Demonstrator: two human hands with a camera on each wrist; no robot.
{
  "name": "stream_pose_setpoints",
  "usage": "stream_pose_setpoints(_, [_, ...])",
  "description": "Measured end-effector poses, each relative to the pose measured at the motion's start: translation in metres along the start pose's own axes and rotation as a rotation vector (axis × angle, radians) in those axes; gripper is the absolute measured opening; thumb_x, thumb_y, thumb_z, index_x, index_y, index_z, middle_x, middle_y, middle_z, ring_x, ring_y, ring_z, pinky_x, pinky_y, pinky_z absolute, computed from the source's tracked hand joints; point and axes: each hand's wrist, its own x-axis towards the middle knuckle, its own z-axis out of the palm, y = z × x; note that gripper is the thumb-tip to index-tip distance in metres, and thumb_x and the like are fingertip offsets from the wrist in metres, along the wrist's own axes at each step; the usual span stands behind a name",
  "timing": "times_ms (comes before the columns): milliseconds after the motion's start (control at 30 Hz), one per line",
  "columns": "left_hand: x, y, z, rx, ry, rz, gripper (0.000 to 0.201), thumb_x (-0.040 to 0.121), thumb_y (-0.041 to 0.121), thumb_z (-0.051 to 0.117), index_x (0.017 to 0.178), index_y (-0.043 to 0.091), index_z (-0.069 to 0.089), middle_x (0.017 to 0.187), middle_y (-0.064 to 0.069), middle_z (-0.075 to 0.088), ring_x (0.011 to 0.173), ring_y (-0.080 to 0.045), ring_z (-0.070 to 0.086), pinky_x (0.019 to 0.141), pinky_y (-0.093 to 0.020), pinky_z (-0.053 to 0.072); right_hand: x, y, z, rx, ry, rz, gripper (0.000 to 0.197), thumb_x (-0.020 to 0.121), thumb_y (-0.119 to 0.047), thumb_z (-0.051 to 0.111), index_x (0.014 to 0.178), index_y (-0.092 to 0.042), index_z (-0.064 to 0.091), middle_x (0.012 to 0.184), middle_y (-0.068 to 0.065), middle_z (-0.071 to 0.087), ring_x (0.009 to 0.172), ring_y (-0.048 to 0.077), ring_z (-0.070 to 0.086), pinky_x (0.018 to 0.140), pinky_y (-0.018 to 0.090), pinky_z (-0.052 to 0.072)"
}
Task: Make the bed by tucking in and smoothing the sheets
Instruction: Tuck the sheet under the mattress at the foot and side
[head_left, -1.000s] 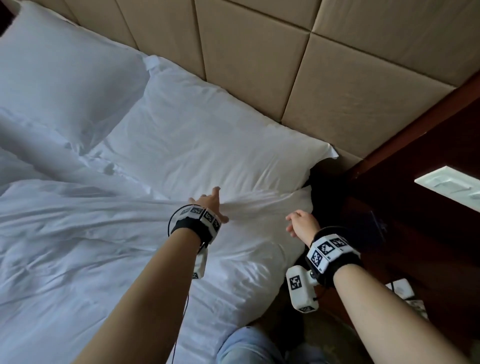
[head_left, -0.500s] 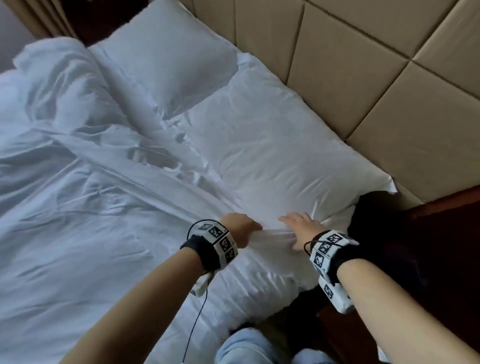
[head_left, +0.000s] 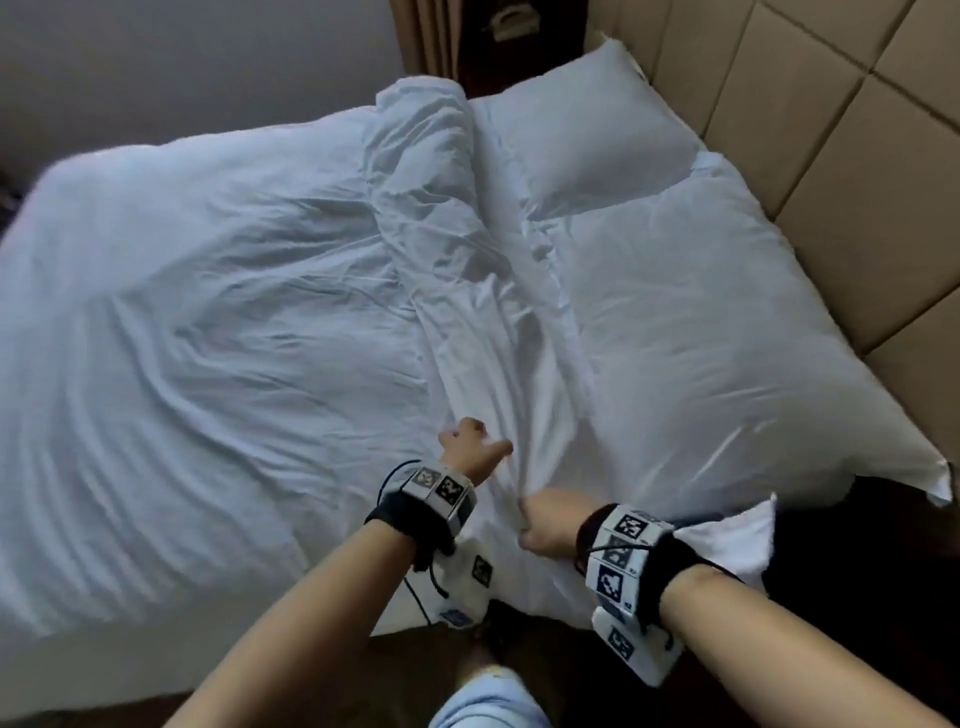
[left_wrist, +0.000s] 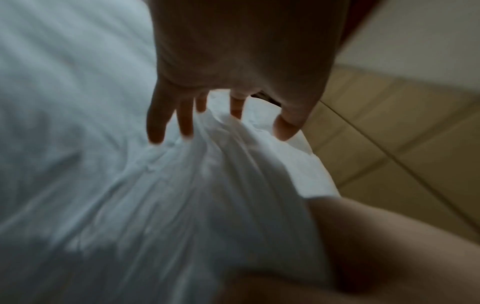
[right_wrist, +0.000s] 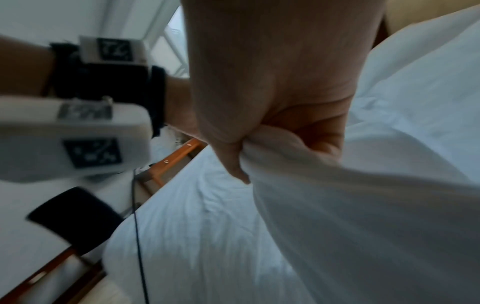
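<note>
Both wrist views are pretty blurry, so fine detail is hard to make out. From the head view the right hand (head_left: 545, 527) is balled up at the near edge of the bed, but you can't see what's inside the fist. The right wrist view clears that up: the grip is clamped on a bunched fold of the white sheet (right_wrist: 337, 216), cloth squeezed between thumb and curled fingers. The left hand (head_left: 470, 449) sits just beside it on the sheet, and in the left wrist view its fingers (left_wrist: 185, 121) are spread and straight, tips touching a raised ridge of fabric, not gripping. Only the head view shows the two pillows (head_left: 727, 338) against the padded headboard (head_left: 857, 171) and the rumpled duvet (head_left: 208, 338). The bed's foot end is cut off.
</note>
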Motion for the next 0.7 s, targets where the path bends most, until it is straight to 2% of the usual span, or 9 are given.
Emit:
stream_pose_setpoints(100, [-0.04, -0.02, -0.002, -0.449, 0.06, -0.143, 0.08, 0.083, 0.016, 0.069, 0.143, 0.004, 0.017, 0.139, -0.02, 0.039, 0.127, -0.032, 0.044, 0.103, -0.032, 0.036, -0.01, -0.043, 0.019, 0.048, 0.015, -0.216, 0.026, 0.09, -0.023, 0.053, 0.108, -0.004, 0.057, 0.101, 0.014, 0.065, 0.097, 0.032, 0.062, 0.079, 0.035, 0.05])
stream_pose_setpoints(167, [-0.046, -0.035, -0.014, -0.437, 0.096, -0.207, 0.07, 0.081, 0.003, 0.065, 0.139, 0.0, 0.025, 0.126, -0.022, 0.047, 0.119, -0.034, 0.05, 0.093, -0.031, 0.041, -0.018, -0.062, 0.023, 0.057, 0.006, -0.28, 0.034, 0.091, -0.024, 0.053, 0.12, -0.007, 0.049, 0.112, 0.015, 0.062, 0.102, 0.03, 0.059, 0.086, 0.037, 0.048])
stream_pose_setpoints(233, [-0.05, -0.051, -0.035, -0.426, 0.049, -0.235, 0.041, 0.069, -0.005, 0.062, 0.109, -0.006, 0.054, 0.094, -0.02, 0.055, 0.088, -0.035, 0.061, 0.07, -0.033, 0.045, -0.025, -0.069, 0.031, 0.046, -0.025, -0.319, 0.041, 0.089, -0.019, 0.057, 0.126, -0.009, 0.042, 0.121, 0.015, 0.057, 0.109, 0.031, 0.056, 0.088, 0.034, 0.044])
stream_pose_setpoints(300, [-0.054, -0.061, -0.054, -0.523, -0.02, -0.168, 0.023, 0.047, -0.006, 0.053, 0.07, -0.002, 0.055, 0.066, -0.015, 0.048, 0.05, -0.025, 0.053, 0.055, -0.026, 0.042, -0.029, -0.067, 0.04, 0.007, -0.105, -0.338, 0.049, 0.086, -0.009, 0.056, 0.133, -0.013, 0.039, 0.125, 0.012, 0.056, 0.11, 0.029, 0.055, 0.084, 0.029, 0.043])
stream_pose_setpoints(367, [-0.059, -0.072, -0.068, -0.613, -0.084, -0.092, 0.03, 0.04, -0.006, 0.041, 0.066, 0.001, 0.055, 0.058, -0.012, 0.052, 0.037, -0.014, 0.05, 0.042, -0.017, 0.041, -0.03, -0.061, 0.046, -0.005, -0.233, -0.302, 0.056, 0.083, 0.003, 0.049, 0.135, -0.017, 0.042, 0.121, 0.009, 0.062, 0.108, 0.027, 0.058, 0.077, 0.025, 0.044])
stream_pose_setpoints(467, [-0.058, -0.095, -0.085, -0.705, -0.181, -0.034, 0.042, 0.037, -0.011, 0.039, 0.071, -0.001, 0.062, 0.062, -0.011, 0.062, 0.055, -0.021, 0.058, 0.047, -0.02, 0.047, -0.021, -0.053, 0.049, -0.016, -0.318, -0.197, 0.051, 0.078, 0.01, 0.044, 0.121, -0.011, 0.06, 0.11, 0.014, 0.069, 0.106, 0.027, 0.062, 0.065, 0.016, 0.042])
stream_pose_setpoints(567, [-0.044, -0.135, -0.096, -0.615, -0.11, -0.084, 0.039, 0.036, -0.01, 0.043, 0.06, 0.006, 0.069, 0.061, -0.01, 0.061, 0.06, -0.024, 0.054, 0.046, -0.019, 0.045, -0.008, -0.042, 0.049, -0.054, -0.275, 0.005, 0.041, 0.082, 0.003, 0.053, 0.118, -0.012, 0.063, 0.117, 0.012, 0.066, 0.112, 0.024, 0.059, 0.076, 0.021, 0.044])
stream_pose_setpoints(667, [-0.027, -0.187, -0.105, -0.27, 0.002, -0.225, 0.024, 0.06, -0.007, 0.063, 0.081, 0.004, 0.063, 0.081, -0.01, 0.064, 0.076, -0.022, 0.055, 0.059, -0.022, 0.043, 0.006, -0.037, 0.047, -0.051, -0.214, 0.156, 0.037, 0.085, 0.0, 0.051, 0.119, -0.011, 0.063, 0.12, 0.01, 0.065, 0.115, 0.021, 0.058, 0.078, 0.019, 0.042])
stream_pose_setpoints(700, [-0.02, -0.205, -0.105, -0.196, 0.014, -0.266, 0.012, 0.071, -0.007, 0.062, 0.075, 0.004, 0.058, 0.09, -0.018, 0.066, 0.085, -0.023, 0.058, 0.066, -0.025, 0.04, 0.01, -0.037, 0.046, -0.038, -0.178, 0.198, 0.036, 0.087, -0.001, 0.049, 0.119, -0.011, 0.063, 0.119, 0.01, 0.065, 0.115, 0.021, 0.058, 0.079, 0.02, 0.042])
